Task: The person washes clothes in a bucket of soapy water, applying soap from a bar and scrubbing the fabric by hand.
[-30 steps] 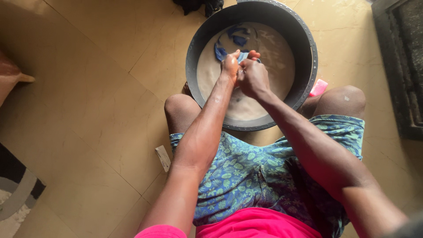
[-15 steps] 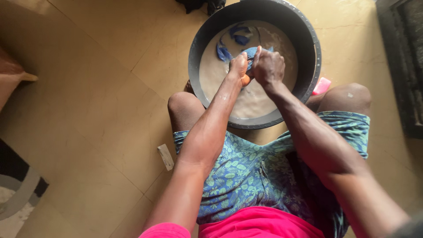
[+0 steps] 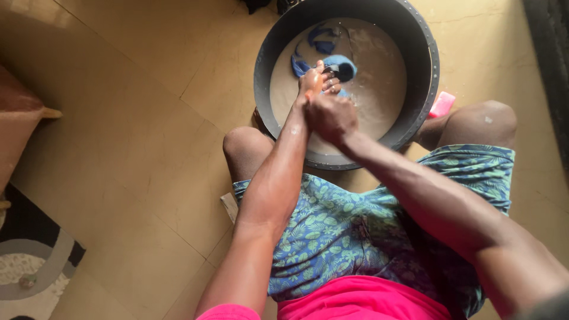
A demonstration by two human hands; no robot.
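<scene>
A dark round basin (image 3: 422,89) sits on the floor between my knees, filled with cloudy soapy water (image 3: 379,83). A blue cloth (image 3: 339,64) lies partly sunk in it at the far side. My left hand (image 3: 312,82) grips a fold of that cloth just above the water. My right hand (image 3: 332,115) is closed beside and partly over the left wrist, and its hold on the cloth is hidden. Both forearms are wet.
A pink soap bar (image 3: 442,104) lies on the tiled floor (image 3: 130,118) by the basin's right rim. A small white scrap (image 3: 230,206) lies by my left thigh. A patterned rug (image 3: 29,266) is at lower left, a brown object (image 3: 21,124) at the left edge.
My right hand has slid back from the cloth toward me, down along the left wrist. The left hand stays on the cloth. The view has shifted slightly.
</scene>
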